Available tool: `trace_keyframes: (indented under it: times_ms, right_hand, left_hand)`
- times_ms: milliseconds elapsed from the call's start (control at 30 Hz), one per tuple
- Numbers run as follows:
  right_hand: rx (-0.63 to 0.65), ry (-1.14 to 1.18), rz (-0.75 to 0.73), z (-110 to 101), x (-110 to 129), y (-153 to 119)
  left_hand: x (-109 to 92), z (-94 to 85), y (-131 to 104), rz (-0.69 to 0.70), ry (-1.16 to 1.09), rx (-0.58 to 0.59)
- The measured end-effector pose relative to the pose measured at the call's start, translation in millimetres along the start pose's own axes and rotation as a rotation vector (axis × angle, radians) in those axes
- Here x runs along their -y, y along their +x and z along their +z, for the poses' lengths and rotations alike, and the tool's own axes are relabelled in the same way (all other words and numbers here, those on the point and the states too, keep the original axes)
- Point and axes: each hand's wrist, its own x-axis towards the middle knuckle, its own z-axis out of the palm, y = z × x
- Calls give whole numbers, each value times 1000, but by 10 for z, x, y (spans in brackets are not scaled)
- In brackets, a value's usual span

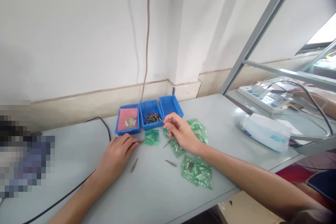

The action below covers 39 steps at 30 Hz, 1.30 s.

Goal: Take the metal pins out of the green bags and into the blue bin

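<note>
My left hand (119,150) rests on the table with its fingers closed on a small metal pin (141,141), whose end sticks out to the right. Beside that pin lies a small green plastic bag (152,137). My right hand (181,131) is raised at the front right corner of the middle blue bin (149,103). Thumb and forefinger are pinched there on a thin metal pin (161,121), only partly visible. A heap of metal pins (152,117) fills the front of that bin. Two loose pins, one on the left (134,165) and one on the right (170,163), lie between my forearms.
Green bags with metal parts (196,171) lie under and beside my right wrist. The left blue bin (127,131) holds pink material and a clear bag; another blue bin (170,105) stands right. A white package (266,131) lies near the metal frame (259,24). People sit at both sides.
</note>
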Motion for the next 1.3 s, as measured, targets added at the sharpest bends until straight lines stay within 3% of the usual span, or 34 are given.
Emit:
trace_keyframes:
  times_ms: [267,567,767,967,1133,1300]
  right_hand:
    - [35,-144,59,-17,-27,-6]
    - [101,-532,-192,-4,27,-98]
    - [368,-768,-265,-60,163,-115]
    - [605,-922,-357,-87,142,-182]
    - [625,-940,-415,-80,129,-204]
    - [651,-977,-331,-85,188,-226]
  left_hand:
    - [3,-9,-1,4,-18,5]
    - [-12,-15,10,-28,-12,8]
    - [6,9,-7,-22,11,-4]
    - [19,17,-4,-24,-3,0]
    - [43,26,-12,-32,-8,7]
    - [47,31,-18,-50,9,13]
